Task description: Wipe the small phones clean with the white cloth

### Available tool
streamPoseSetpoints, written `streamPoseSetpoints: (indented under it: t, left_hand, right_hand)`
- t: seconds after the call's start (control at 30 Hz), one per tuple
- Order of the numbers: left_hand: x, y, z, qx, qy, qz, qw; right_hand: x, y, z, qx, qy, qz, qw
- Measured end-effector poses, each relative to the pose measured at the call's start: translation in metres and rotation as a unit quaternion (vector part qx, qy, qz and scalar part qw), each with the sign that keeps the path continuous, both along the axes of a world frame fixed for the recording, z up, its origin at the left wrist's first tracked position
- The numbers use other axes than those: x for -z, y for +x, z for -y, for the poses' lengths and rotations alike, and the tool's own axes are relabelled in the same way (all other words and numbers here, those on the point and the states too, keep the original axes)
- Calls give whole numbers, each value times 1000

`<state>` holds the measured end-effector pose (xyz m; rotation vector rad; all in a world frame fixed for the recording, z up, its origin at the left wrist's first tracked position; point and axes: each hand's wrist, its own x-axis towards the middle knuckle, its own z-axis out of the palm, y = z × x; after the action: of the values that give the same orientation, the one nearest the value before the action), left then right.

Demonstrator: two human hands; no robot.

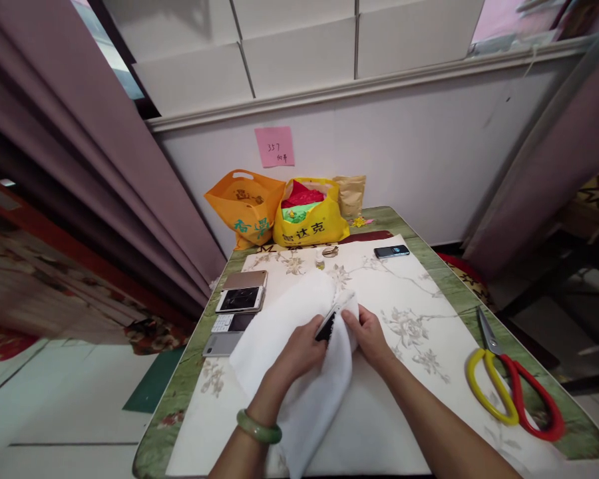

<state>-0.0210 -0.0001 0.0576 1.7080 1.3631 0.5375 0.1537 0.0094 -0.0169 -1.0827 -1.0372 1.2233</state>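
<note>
My left hand (303,347), with a green bangle on its wrist, is closed round a dark phone (326,327) at the centre of the table. A white cloth (292,319) lies spread under and around the phone and hangs toward the near edge. My right hand (368,332) pinches a fold of this cloth just right of the phone, thumb and fingers pressed together. The lower part of the phone is hidden by my left fingers and the cloth.
Several phones (239,299) lie at the left, another phone (392,251) at the back right. Large scissors (502,352) rest at the right edge. An orange bag (249,206), a yellow bag (309,229) and a brown pouch (350,194) stand at the back of the table (180,392).
</note>
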Motion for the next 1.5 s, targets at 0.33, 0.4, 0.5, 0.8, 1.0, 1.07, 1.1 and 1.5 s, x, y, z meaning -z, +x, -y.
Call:
streamPoseSetpoints:
  t: [0.33, 0.4, 0.5, 0.8, 1.0, 1.07, 1.1, 1.5]
  left_hand:
    - [10, 18, -5, -258, 11, 329, 909]
    - [13, 23, -4, -211, -12, 343, 915]
    - [14, 20, -7, -152, -9, 342, 927]
    - [-13, 6, -15, 30, 29, 70, 997]
    - [10, 25, -3, -127, 21, 175, 976]
    - [18, 29, 2, -99, 0, 173, 980]
    - [20, 29, 4, -82, -9, 173, 981]
    - [14, -1, -6, -125, -57, 261, 955]
  right_hand:
    - [-6, -4, 6, -82, 13, 34, 996]
    - [-5, -2, 5, -68, 16, 33, 997]
    - [-3, 0, 4, -60, 11, 32, 998]
    - [-6, -2, 5, -95, 48, 83, 991]
    - [-3, 1, 2, -10, 0, 37, 999]
    - [-2, 1, 2, -5, -2, 30, 1000]
    - [-1, 1, 1, -6, -1, 30, 1000]
    - [0, 1, 1, 3, -1, 5, 1000]
